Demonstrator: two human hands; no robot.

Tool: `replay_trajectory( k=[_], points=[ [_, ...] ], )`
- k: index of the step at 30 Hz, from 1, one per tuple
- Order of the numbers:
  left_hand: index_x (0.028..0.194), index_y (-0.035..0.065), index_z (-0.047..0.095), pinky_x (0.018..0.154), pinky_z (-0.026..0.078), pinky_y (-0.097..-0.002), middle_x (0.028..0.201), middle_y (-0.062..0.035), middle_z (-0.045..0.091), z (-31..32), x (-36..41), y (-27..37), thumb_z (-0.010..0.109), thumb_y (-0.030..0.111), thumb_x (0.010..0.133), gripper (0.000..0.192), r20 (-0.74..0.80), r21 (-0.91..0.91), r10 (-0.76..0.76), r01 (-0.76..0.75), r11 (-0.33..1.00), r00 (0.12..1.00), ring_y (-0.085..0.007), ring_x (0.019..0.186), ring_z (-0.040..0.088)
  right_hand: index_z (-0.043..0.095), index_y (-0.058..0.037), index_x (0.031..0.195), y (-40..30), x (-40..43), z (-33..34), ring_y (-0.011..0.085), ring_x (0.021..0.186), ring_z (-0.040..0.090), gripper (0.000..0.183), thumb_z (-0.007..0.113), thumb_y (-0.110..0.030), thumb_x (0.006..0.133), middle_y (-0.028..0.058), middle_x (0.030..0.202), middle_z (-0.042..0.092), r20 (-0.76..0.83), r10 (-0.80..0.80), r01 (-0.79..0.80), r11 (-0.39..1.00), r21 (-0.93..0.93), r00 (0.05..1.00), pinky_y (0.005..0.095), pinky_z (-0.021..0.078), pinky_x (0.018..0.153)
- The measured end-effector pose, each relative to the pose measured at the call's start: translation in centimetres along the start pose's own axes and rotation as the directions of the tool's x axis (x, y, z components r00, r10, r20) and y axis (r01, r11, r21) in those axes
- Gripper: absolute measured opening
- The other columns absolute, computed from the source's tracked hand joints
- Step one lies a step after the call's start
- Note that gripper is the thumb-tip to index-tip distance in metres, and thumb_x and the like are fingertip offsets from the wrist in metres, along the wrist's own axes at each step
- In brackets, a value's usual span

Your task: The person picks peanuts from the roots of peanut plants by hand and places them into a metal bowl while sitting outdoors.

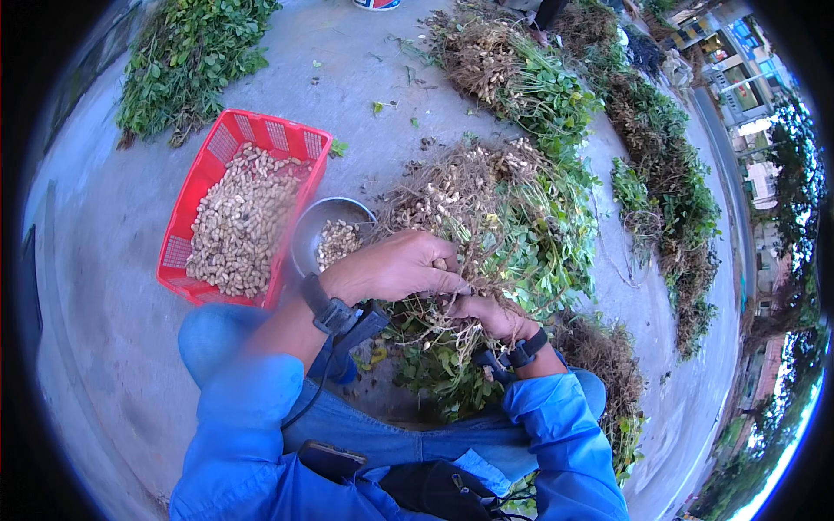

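My left hand [407, 264] has its fingers bent among peanut roots, with a peanut pod [440, 264] between them. Close by on the right, my right hand [488, 316] is closed around the roots and stems of a peanut plant [456, 335]. Both hands nearly touch. Just beyond them lies a heap of uprooted peanut plants [449, 189], pods and roots towards the left, green leaves towards the right. A metal bowl [305, 238] holding some picked pods stands left of my left hand, partly hidden by it. Beside the bowl is a red plastic basket [172, 251] with many loose pods.
More peanut plants lie in a pile [195, 58] at the upper left, a bundle [488, 58] farther ahead and a long row [677, 176] on the right. Another clump [603, 365] lies by my right knee. Part of a person [547, 13] shows at the top edge.
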State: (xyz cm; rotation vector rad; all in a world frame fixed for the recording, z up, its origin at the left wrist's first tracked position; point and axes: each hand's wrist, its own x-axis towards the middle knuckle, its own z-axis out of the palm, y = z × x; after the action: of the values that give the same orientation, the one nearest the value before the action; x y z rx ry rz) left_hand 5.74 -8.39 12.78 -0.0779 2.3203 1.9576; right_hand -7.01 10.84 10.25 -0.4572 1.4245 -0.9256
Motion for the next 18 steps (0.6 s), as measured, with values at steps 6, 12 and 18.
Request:
replay_trajectory(
  k=[6,12,18],
  points=[
    [0.094,0.0038,0.062,0.052,0.035,-0.0237,0.066,0.0031,0.050,0.4,0.3,-0.6,0.061,0.028,0.096,0.024,0.261,-0.533,0.003,0.141,0.834,0.965,-0.0058,0.059,0.045,0.060,0.0021,0.118,0.6,-0.7,-2.7,0.0158,0.091,0.061,0.049,0.064,-0.010,0.071,0.0082,0.102,0.066,0.106,-0.142,0.123,0.978,0.169,0.984,0.0299,0.0496,0.081],
    [0.098,0.0026,0.059,0.040,0.031,-0.0184,0.064,0.0016,0.050,-1.8,-2.3,0.6,0.062,0.028,0.094,0.025,0.266,-0.629,-0.029,0.196,0.752,0.964,-0.0040,0.048,0.045,0.059,0.0005,0.115,2.4,0.9,-3.5,0.0179,0.089,0.060,0.045,0.066,-0.011,0.073,0.0073,0.100,0.063,0.249,-0.378,0.265,0.882,0.390,0.892,0.0295,0.0481,0.077],
    [0.100,0.0051,0.059,0.040,0.034,-0.0166,0.072,0.0012,0.057,-8.0,-7.1,1.7,0.062,0.026,0.093,0.022,-0.408,-0.505,-0.057,-0.173,0.846,0.911,-0.0026,0.050,0.050,0.059,-0.0059,0.102,-0.5,-1.8,-4.4,0.0149,0.074,0.055,0.025,0.062,-0.021,0.082,0.0021,0.082,0.056,-0.241,-0.262,0.350,0.798,0.491,0.935,0.0293,0.0442,0.064]
  ],
)
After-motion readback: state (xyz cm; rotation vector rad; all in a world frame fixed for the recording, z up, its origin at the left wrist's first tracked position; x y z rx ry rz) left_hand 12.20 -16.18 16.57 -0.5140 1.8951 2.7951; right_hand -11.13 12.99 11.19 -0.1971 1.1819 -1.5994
